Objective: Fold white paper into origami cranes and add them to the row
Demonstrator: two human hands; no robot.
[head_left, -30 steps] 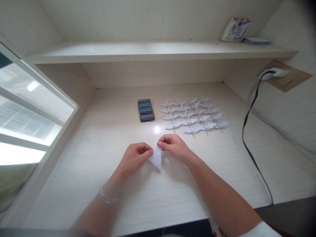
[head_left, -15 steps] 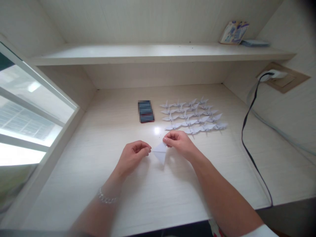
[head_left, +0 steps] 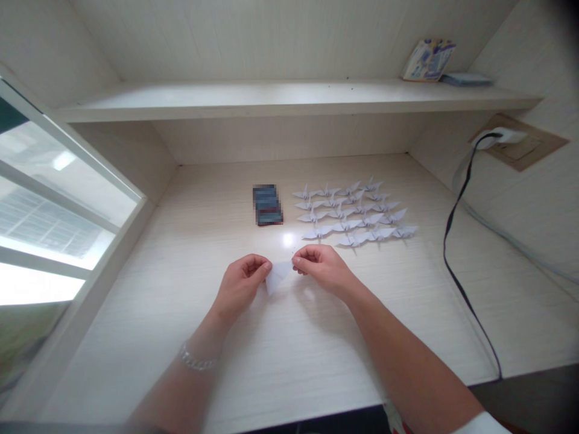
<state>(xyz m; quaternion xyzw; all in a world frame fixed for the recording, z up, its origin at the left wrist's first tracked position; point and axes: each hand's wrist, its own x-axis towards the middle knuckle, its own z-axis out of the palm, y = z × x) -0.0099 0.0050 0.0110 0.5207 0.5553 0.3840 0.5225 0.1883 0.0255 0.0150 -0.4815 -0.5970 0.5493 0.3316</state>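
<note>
Closed in with left hand (head_left: 242,283) since half a second back, fingers now pinched on paper (head_left: 277,276) at its left edge. Pinched likewise with right hand (head_left: 319,268) on the right corner, keeping paper between both, low over desk (head_left: 289,349); touching it or not, cannot tell. On left wrist: bracelet (head_left: 194,360). Just beyond right hand: rows of cranes (head_left: 357,212). Beyond left hand: blurred dark stack (head_left: 268,205). Well off right of right hand: cable (head_left: 452,241).
</note>
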